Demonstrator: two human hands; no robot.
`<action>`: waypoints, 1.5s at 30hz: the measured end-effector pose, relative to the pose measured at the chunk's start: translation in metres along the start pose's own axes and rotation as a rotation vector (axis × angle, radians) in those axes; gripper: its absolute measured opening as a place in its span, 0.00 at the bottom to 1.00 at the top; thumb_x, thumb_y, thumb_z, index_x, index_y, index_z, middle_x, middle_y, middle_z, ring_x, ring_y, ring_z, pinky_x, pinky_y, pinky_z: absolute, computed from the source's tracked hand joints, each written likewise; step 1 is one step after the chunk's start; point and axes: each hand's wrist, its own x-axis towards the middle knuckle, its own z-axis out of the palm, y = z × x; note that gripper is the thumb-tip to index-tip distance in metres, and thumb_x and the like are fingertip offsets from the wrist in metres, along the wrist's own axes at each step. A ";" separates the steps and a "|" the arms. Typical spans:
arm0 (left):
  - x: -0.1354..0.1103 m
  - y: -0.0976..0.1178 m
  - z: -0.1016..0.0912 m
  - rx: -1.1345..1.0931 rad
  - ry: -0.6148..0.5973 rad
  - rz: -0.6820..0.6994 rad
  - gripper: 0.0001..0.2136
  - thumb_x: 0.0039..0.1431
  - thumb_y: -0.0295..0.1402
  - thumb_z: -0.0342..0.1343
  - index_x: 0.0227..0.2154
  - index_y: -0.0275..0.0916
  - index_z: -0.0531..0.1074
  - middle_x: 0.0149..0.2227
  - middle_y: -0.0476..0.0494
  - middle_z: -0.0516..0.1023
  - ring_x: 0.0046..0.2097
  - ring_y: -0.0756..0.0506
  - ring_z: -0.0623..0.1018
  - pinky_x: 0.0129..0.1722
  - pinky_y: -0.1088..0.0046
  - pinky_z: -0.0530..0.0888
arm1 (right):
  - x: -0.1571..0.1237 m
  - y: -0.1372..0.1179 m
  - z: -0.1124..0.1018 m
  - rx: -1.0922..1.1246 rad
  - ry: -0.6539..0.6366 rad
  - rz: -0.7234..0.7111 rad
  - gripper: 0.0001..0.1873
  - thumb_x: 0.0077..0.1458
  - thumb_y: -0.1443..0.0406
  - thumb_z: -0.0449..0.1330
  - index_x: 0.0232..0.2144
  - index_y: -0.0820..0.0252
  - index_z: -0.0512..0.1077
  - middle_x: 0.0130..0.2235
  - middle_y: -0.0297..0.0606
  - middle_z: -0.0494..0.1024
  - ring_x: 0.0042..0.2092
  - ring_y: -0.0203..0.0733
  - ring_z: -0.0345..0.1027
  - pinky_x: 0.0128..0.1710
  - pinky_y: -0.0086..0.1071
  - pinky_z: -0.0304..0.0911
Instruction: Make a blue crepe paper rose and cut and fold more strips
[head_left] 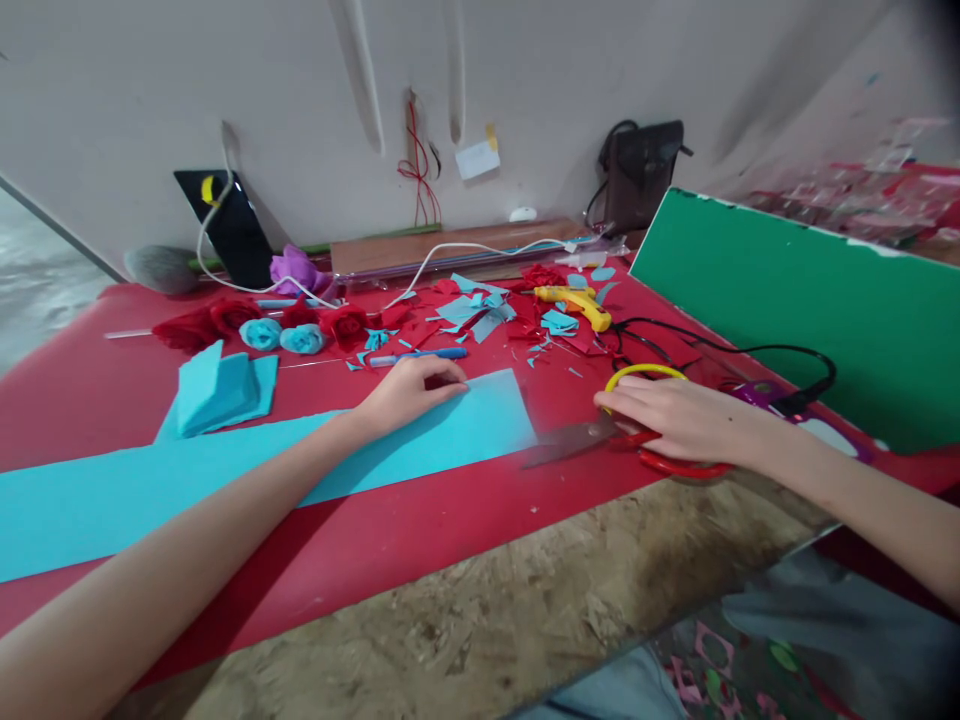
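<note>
A long strip of light blue crepe paper (225, 470) lies across the red-covered table, running off the left side of the view. My left hand (412, 395) is on the strip near its right end, thumb and fingertips closed together at the paper's upper edge. My right hand (667, 415) lies over a pair of scissors (574, 440) with one yellow and one red handle loop, its fingers around the handles. The blades point left and their slightly blurred tips are beside the strip's right end. Folded blue paper (221, 395) sits above the strip at left.
Red paper roses (349, 325), blue paper roses (302, 339) and a blue pen (420, 356) lie behind the strip. Paper scraps (480, 310) and a yellow glue gun (574, 298) with a black cord are farther back. A green board (795, 310) stands at right.
</note>
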 end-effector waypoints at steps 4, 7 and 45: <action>0.000 0.000 0.000 0.001 0.003 -0.001 0.10 0.54 0.37 0.51 0.29 0.36 0.72 0.31 0.44 0.77 0.34 0.47 0.76 0.36 0.73 0.71 | -0.001 0.004 0.000 -0.038 0.051 -0.037 0.24 0.44 0.75 0.50 0.46 0.66 0.63 0.40 0.46 0.74 0.41 0.44 0.70 0.35 0.33 0.66; -0.001 0.000 -0.001 0.001 0.002 -0.002 0.10 0.54 0.37 0.51 0.29 0.35 0.72 0.31 0.44 0.77 0.34 0.47 0.76 0.36 0.73 0.71 | -0.002 0.007 0.001 -0.080 0.076 -0.063 0.23 0.44 0.75 0.50 0.46 0.67 0.63 0.39 0.46 0.74 0.41 0.44 0.69 0.35 0.33 0.66; 0.000 -0.001 0.001 0.043 0.005 0.026 0.07 0.55 0.33 0.51 0.29 0.36 0.72 0.32 0.46 0.78 0.35 0.48 0.76 0.37 0.74 0.71 | 0.011 -0.002 0.003 -0.020 -0.009 -0.009 0.25 0.45 0.76 0.50 0.48 0.64 0.62 0.42 0.45 0.72 0.41 0.43 0.67 0.36 0.33 0.62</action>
